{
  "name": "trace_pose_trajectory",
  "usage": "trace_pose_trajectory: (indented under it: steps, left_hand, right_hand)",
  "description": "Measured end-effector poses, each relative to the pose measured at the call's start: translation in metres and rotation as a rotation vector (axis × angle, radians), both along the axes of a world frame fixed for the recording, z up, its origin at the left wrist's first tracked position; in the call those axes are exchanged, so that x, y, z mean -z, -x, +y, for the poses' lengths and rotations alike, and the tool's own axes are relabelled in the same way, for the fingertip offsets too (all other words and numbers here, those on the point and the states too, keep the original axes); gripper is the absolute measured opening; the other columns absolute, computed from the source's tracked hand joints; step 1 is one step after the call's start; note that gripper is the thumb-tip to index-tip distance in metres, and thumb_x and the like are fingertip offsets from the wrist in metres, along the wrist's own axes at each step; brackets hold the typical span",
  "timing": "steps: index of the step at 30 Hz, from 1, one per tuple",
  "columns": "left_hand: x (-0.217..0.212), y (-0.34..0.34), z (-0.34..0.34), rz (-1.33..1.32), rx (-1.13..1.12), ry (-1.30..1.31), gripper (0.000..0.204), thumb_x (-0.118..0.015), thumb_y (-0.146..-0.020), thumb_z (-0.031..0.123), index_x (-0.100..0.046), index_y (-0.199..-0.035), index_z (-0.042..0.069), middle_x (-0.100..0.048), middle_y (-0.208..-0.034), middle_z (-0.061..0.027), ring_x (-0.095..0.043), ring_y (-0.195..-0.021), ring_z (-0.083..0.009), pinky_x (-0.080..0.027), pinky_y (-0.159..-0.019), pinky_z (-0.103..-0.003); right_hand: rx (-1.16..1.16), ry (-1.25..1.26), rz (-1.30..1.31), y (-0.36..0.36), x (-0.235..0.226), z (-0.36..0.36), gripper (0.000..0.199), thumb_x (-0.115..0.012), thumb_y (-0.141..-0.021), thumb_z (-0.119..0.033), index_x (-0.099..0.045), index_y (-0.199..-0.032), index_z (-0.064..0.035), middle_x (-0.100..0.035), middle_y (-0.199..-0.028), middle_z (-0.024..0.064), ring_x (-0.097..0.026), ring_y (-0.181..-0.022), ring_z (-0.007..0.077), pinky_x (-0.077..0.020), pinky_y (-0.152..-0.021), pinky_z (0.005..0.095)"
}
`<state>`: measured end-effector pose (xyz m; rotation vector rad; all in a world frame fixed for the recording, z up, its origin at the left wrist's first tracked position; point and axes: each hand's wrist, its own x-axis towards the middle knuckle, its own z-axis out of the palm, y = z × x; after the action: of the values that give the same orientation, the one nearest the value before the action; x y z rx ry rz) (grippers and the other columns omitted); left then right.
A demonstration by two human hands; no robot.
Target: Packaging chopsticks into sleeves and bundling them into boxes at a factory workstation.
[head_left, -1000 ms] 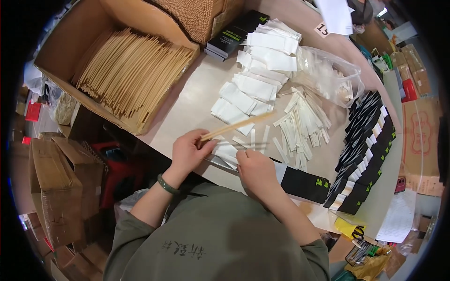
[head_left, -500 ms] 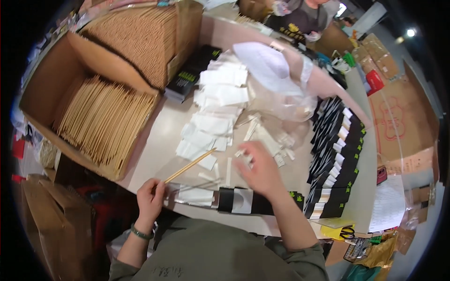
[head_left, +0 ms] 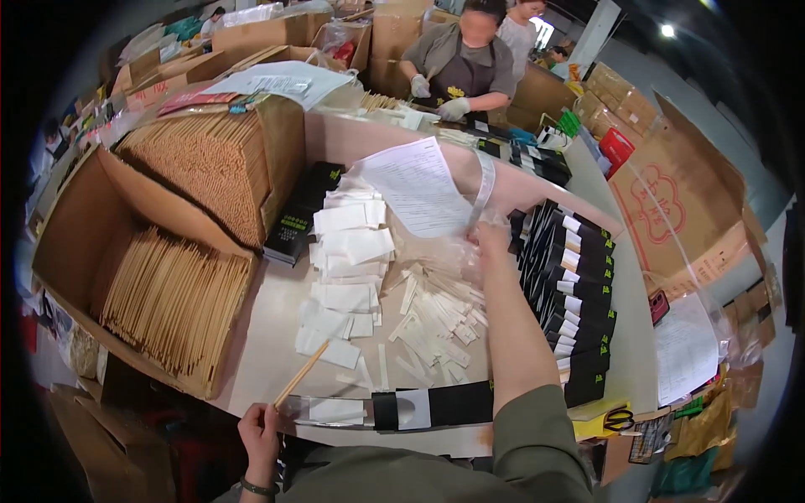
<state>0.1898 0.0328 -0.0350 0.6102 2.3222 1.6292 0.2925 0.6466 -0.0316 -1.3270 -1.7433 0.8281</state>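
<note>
My left hand (head_left: 258, 426) is closed round the lower end of a pair of wooden chopsticks (head_left: 303, 370), which slant up over the table's front edge. My right hand (head_left: 490, 236) is stretched far over the table at the clear plastic bag (head_left: 436, 254), beside a printed sheet (head_left: 419, 189); its fingers are blurred and partly hidden. Below that arm lies a loose pile of small white paper strips (head_left: 432, 323). Left of the pile runs a column of overlapping white paper packets (head_left: 345, 251). Along the front edge lies a black sleeve (head_left: 461, 404) with a white band, next to a white packet (head_left: 337, 411) in clear film.
At left stand a cardboard box of chopsticks (head_left: 172, 302) and another chopstick-filled box (head_left: 201, 172). A black carton (head_left: 302, 220) is beside them. Stacked black packs (head_left: 579, 293) line the right side. Scissors (head_left: 619, 418) lie at the right corner. A gloved co-worker (head_left: 470, 71) works across the table.
My right hand has moved from above the paper strips to the far plastic bag. The left hand still holds the chopsticks. The view has tilted up, showing more of the co-worker.
</note>
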Motion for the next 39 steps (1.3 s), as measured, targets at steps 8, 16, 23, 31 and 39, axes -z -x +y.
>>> trace_pose_trajectory:
  steps: [8,16,23,31,39]
  left_hand:
    - [0.007,0.000,-0.010,-0.130,-0.017,-0.011,0.025,-0.060,-0.098,0.016,-0.060,-0.081,-0.002,-0.059,-0.070,0.0003,-0.049,-0.066,-0.0054,-0.042,-0.061,-0.023]
    - [0.008,-0.007,0.000,-0.085,0.040,-0.015,0.026,-0.061,-0.098,0.019,-0.060,-0.082,-0.001,-0.058,-0.069,0.0006,-0.050,-0.066,-0.0057,-0.043,-0.061,-0.023]
    - [0.002,-0.008,0.016,-0.157,0.095,-0.094,0.023,-0.061,-0.098,0.016,-0.060,-0.082,-0.001,-0.058,-0.069,0.0018,-0.049,-0.066,-0.0046,-0.041,-0.060,-0.021]
    - [0.014,-0.002,0.010,-0.096,0.121,-0.092,0.022,-0.060,-0.097,0.014,-0.060,-0.082,-0.002,-0.057,-0.069,0.0018,-0.049,-0.065,-0.0049,-0.041,-0.060,-0.022]
    - [0.015,0.002,0.013,-0.174,0.144,-0.177,0.026,-0.056,-0.101,0.018,-0.057,-0.081,0.001,-0.056,-0.071,0.0024,-0.049,-0.065,-0.0040,-0.041,-0.060,-0.021]
  right_hand:
    - [-0.048,0.663,0.735,0.031,-0.045,-0.089,0.037,-0.070,-0.088,-0.030,-0.062,-0.109,-0.0007,-0.066,-0.094,0.0104,-0.063,-0.074,0.0228,-0.0528,-0.061,0.0345]
    - [0.100,-0.024,0.039,0.030,-0.080,-0.101,0.047,-0.082,-0.074,-0.022,-0.067,-0.111,0.0022,-0.069,-0.101,0.0153,-0.066,-0.087,0.0248,-0.0519,-0.077,0.0358]
    - [-0.164,-0.334,-0.294,-0.006,-0.131,-0.078,0.039,-0.080,-0.073,-0.020,-0.070,-0.105,-0.0001,-0.071,-0.092,0.0165,-0.069,-0.087,0.0297,-0.0528,-0.080,0.0363]
    - [-0.322,-0.098,0.079,-0.045,-0.226,-0.069,0.013,-0.067,-0.090,-0.013,-0.069,-0.092,-0.0011,-0.066,-0.079,0.0012,-0.058,-0.071,0.0103,-0.0464,-0.065,0.0275]
    - [-0.560,0.066,0.295,-0.087,-0.326,-0.102,0.014,-0.065,-0.094,-0.016,-0.066,-0.101,-0.0038,-0.068,-0.091,0.0008,-0.063,-0.079,0.0088,-0.0496,-0.072,0.0253]
